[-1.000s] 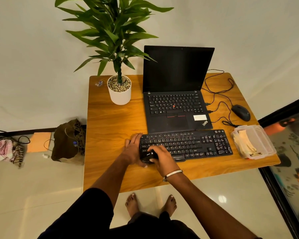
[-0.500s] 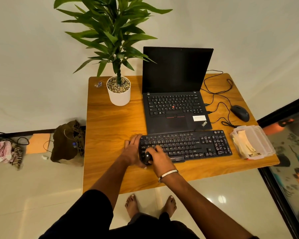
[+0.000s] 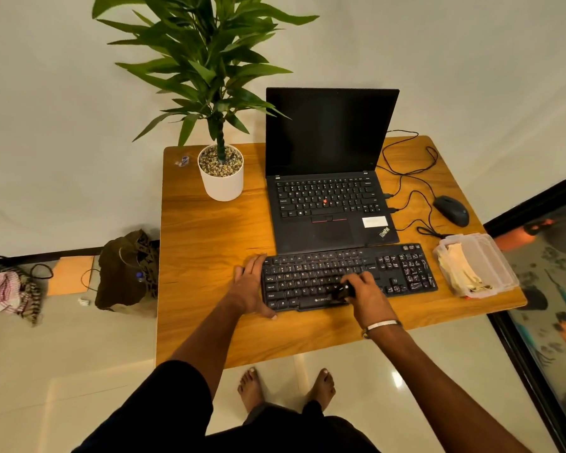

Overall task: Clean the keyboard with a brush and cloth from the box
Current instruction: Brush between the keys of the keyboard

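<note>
A single wide-angle head camera looks steeply down from standing height, desk (image 3: pixel 209 256) filling mid-frame, wall across the top, floor and feet at the bottom.

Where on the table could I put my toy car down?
Bare wood lies between the plant pot, laptop and left hand, and along the front edge. The right side is crowded: mouse, cables, plastic box.
</note>
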